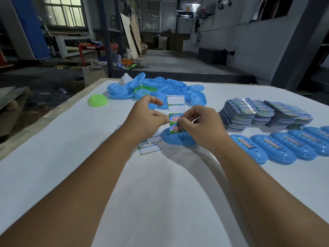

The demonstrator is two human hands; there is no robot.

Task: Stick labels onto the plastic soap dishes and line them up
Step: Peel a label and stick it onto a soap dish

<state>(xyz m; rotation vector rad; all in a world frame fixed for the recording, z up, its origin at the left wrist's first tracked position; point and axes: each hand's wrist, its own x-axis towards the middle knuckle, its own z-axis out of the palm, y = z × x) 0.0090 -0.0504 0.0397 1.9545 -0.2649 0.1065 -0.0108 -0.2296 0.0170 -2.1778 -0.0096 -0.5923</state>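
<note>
**Peeling a label from the strip above the waiting dish**

You work at a white table [53, 157], with supplies grouped by stage so each reach stays short. At the far edge lies the pile of unlabelled soap dishes [160, 88], mostly blue, with one green dish [98, 100] apart to its left. On your right sit the stacks of label sheets [263, 113], and in front of them the row of labelled dishes [284, 145] lies lined up, each overlapping the next, labels facing up.

Directly below your hands rests the blue dish [178, 139] that, by its position, is next to receive a label. To its left lie spent backing strips [150, 147], their label spaces blank.

You hold the label strip [176, 113] upright between both hands; its upper two spaces are already blank, and printed labels remain lower down. Your left hand [147, 118] pinches the strip's left edge to steady it. Your right hand [199, 123] is curled, with its fingertips on a printed label, apparently lifting it from the backing. Holding the strip above the dish keeps the transfer short.
</note>
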